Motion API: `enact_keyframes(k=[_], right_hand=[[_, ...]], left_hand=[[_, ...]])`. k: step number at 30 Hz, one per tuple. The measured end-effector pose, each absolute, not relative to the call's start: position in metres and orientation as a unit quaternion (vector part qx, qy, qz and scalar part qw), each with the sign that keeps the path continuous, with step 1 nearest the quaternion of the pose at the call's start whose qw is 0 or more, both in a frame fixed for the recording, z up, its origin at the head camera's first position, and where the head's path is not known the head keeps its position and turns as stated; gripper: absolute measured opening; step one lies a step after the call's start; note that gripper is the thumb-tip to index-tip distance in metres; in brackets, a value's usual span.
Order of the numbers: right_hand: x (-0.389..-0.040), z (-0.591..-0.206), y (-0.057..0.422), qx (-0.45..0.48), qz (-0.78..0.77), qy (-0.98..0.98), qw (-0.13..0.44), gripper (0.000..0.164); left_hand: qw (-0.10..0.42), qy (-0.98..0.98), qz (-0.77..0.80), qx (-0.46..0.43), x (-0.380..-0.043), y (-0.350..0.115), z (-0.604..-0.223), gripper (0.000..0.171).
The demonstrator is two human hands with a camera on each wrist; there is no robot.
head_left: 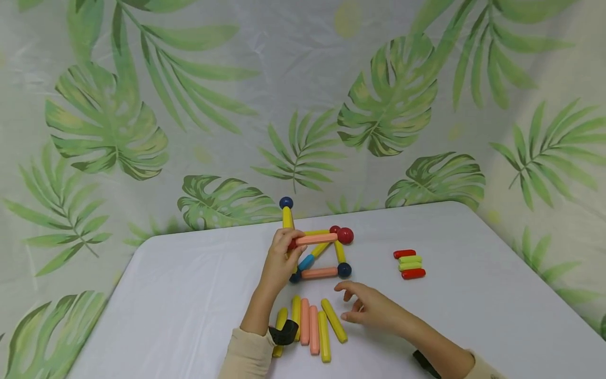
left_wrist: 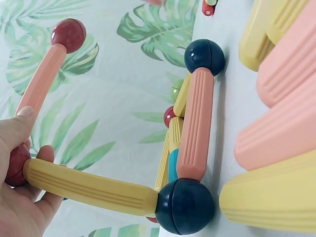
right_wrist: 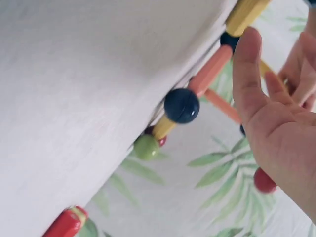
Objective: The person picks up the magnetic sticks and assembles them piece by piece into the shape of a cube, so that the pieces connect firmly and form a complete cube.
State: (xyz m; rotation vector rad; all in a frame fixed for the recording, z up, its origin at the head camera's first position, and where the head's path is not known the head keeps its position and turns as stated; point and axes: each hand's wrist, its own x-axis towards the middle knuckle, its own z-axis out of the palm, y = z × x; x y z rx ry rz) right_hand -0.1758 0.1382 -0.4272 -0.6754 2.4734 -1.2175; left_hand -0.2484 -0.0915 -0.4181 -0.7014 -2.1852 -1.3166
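A frame of building sticks and balls stands mid-table. Its front edge is a pink stick (head_left: 319, 273) between two navy balls (left_wrist: 185, 206), with yellow sticks (head_left: 340, 251) and a blue piece (head_left: 306, 262) behind. From the front-left navy ball a yellow stick (left_wrist: 91, 186) rises to a red ball (left_wrist: 17, 165), which my left hand (head_left: 279, 260) grips. The left thumb presses on an upper pink stick (head_left: 317, 239), tipped by another red ball (left_wrist: 69, 35). My right hand (head_left: 371, 310) hovers right of the frame, fingers loosely bent and holding nothing.
Several loose yellow sticks (head_left: 334, 320) and pink sticks (head_left: 314, 330) lie near the front, partly below my left wrist. Short red pieces (head_left: 413, 273) and yellow-green pieces (head_left: 410, 259) are grouped at right. A leaf-patterned cloth (head_left: 303, 105) hangs behind the white table (head_left: 189, 305).
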Motion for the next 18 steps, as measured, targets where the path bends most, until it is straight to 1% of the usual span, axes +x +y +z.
enact_keyframes(k=[3, 9, 13, 16, 18], right_hand=[[-0.174, -0.434, 0.129, -0.231, -0.391, 0.871, 0.185, 0.05], [-0.172, -0.444, 0.11, -0.21, -0.317, 0.907, 0.18, 0.053], [-0.17, -0.442, 0.105, -0.19, -0.289, 0.919, 0.192, 0.052], [-0.172, -0.437, 0.107, -0.175, -0.269, 0.927, 0.196, 0.044], [-0.175, -0.433, 0.11, -0.17, -0.267, 0.93, 0.188, 0.036]], left_hand=[[0.245, -0.801, -0.482, -0.259, -0.248, -0.092, -0.418, 0.022], [0.25, -0.802, -0.479, -0.254, -0.248, -0.094, -0.418, 0.023], [0.248, -0.805, -0.475, -0.255, -0.249, -0.093, -0.419, 0.022], [0.246, -0.806, -0.474, -0.256, -0.249, -0.092, -0.419, 0.022], [0.244, -0.806, -0.475, -0.254, -0.249, -0.092, -0.419, 0.023]])
